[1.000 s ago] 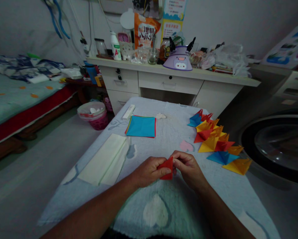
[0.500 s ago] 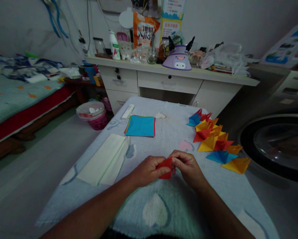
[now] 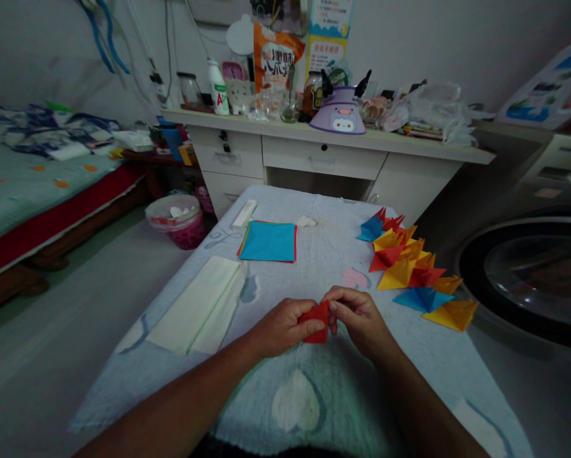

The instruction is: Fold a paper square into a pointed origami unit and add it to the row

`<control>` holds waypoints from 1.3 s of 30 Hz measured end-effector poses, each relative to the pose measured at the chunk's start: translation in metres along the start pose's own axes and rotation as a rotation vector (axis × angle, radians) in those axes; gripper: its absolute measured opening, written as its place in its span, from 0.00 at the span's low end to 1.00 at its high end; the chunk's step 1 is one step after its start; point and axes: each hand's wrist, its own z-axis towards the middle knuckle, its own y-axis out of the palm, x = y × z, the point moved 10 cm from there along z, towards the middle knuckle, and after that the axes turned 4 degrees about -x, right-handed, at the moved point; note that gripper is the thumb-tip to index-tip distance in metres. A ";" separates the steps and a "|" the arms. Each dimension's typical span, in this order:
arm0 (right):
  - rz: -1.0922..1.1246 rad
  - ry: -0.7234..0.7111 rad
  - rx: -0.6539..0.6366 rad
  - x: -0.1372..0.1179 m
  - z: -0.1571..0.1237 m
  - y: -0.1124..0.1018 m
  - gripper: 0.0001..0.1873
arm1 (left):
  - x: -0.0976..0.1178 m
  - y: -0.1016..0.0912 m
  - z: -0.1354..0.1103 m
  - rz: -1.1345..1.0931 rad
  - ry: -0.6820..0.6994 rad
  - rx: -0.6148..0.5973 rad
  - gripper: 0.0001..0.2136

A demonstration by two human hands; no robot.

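Observation:
A small folded red paper piece [image 3: 317,321] is pinched between both my hands just above the table's pale blue cloth [image 3: 314,407]. My left hand [image 3: 282,327] grips its left side with thumb on top. My right hand [image 3: 356,318] pinches its right edge, fingers curled. To the right lies a cluster of several folded paper shapes [image 3: 412,270] in red, yellow and blue. A stack of flat coloured paper squares [image 3: 269,242], blue on top, rests further back.
A folded white sheet [image 3: 202,308] lies at the table's left. A white stick-like object [image 3: 245,214] sits by the far edge. Beyond are a cluttered white desk [image 3: 323,156], a pink bin [image 3: 175,219], a bed [image 3: 27,184] at left and a washing machine [image 3: 533,280] at right.
Both hands stay on the red paper with small finger shifts; the piece sits slightly lower between them. Nothing else on the table has moved.

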 end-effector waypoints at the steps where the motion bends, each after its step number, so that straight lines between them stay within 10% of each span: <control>1: -0.002 -0.001 -0.001 -0.001 0.000 0.000 0.12 | 0.001 0.000 0.000 -0.006 0.007 -0.002 0.14; 39: -0.085 -0.050 0.146 0.000 0.003 -0.006 0.12 | -0.023 -0.015 -0.001 0.144 -0.138 0.170 0.16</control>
